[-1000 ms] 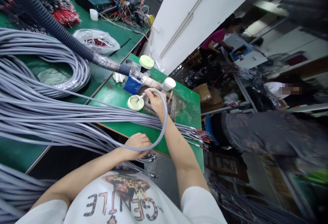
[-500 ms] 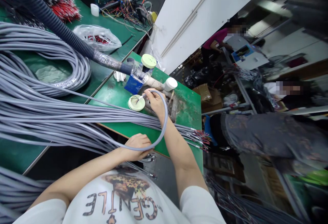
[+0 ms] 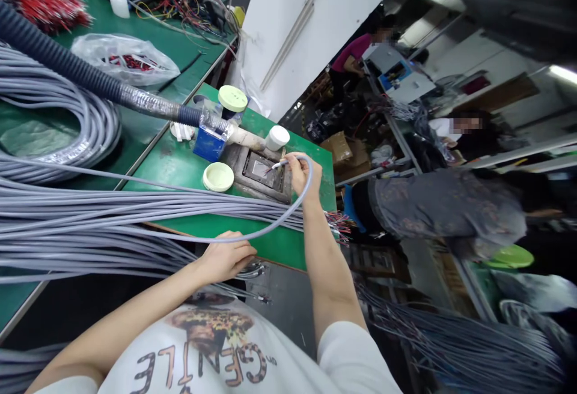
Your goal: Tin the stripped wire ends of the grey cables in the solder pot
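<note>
L hand (image 3: 228,259) grips the grey cable (image 3: 288,211) at desk (image 3: 180,166) edge. I see the R hand (image 3: 301,173), pinching the cable's stripped end, has moved off the flux tin (image 3: 218,176) to over the solder pot (image 3: 264,172): dip's due.

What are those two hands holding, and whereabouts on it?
One grey cable. The right hand pinches it close to its stripped end, over the metal tray. The left hand grips it farther back, at the table's near edge.

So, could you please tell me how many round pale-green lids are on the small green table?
2: one lid lies flat beside the metal tray; another tops a jar behind it.
</note>
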The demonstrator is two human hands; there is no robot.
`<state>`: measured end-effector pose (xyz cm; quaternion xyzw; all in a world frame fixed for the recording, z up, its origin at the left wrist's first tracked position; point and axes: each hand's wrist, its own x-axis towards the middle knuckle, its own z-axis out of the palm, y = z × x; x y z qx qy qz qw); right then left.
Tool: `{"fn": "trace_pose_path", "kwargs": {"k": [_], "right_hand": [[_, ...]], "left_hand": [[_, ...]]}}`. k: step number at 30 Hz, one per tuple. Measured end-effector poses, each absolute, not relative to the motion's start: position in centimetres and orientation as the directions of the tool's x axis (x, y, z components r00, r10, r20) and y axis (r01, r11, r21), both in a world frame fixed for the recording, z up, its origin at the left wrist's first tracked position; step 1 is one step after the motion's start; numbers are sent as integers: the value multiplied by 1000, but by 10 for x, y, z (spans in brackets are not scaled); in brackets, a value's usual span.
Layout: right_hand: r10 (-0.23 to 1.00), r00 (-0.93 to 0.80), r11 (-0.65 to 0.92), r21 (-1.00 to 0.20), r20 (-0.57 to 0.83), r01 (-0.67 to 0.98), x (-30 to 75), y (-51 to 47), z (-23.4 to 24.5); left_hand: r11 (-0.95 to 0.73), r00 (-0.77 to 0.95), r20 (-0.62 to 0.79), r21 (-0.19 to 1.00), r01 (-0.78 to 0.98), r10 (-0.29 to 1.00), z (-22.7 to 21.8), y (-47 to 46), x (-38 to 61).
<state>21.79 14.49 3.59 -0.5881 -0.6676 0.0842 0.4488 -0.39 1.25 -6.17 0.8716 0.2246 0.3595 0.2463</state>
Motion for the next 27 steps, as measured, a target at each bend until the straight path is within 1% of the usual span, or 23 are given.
{"fn": "trace_pose_path", "kwargs": {"k": [4, 11, 17, 21, 24, 26, 27], "right_hand": [[859, 99, 264, -600, 503, 755, 234, 150, 23], [875, 98, 244, -606, 474, 758, 244, 167, 4], [885, 93, 240, -617, 457, 749, 246, 176, -4], [895, 73, 234, -603, 440, 763, 244, 180, -7], [895, 79, 231, -607, 439, 761, 242, 179, -6], [890, 97, 230, -622, 445, 748, 240, 173, 1], [884, 100, 238, -624, 457, 745, 239, 167, 6]], "left_hand": [[-769, 647, 510, 609, 194, 567, -64, 12, -3], [-777, 654, 501, 589, 223, 567, -62, 13, -2], [-777, 660, 498, 590, 218, 563, -60, 13, -3], [-770, 665, 488, 601, 214, 565, -64, 13, -2], [-746, 673, 462, 635, 203, 577, -64, 14, -1], [-692, 684, 425, 704, 162, 593, -54, 15, -5], [-637, 702, 393, 763, 112, 594, -46, 15, -9]]}}
